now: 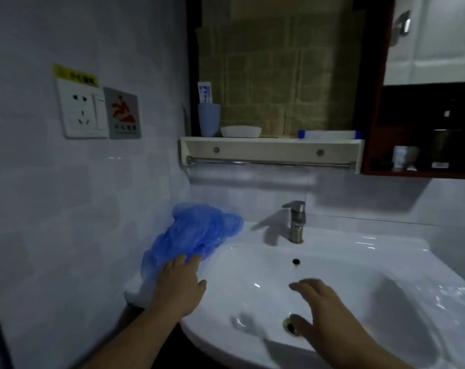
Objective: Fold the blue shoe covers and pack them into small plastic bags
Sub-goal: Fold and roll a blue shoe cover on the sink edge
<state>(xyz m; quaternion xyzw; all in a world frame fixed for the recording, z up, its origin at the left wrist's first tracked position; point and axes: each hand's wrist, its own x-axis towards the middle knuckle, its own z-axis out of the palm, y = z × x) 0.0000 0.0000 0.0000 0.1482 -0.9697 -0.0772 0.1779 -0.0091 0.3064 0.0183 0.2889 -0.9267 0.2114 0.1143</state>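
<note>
2 hands: fingers straight, spread apart.
Left hand (pixel 182 283): fingertips touch blue shoe covers (pixel 196 230), sink (pixel 359 241) left edge.
Right hand (pixel 322 307): above sink.

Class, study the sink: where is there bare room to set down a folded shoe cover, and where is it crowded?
Bare: the sink rim just right of the faucet, and the shelf between the soap dish and the tube. Crowded: the left rim, where the shoe covers lie piled, touched by the left hand. The right hand hovers over the drain.

Dim, bluish, soft; perhaps motion-blurred; glare on sink (pixel 385 262).
</note>
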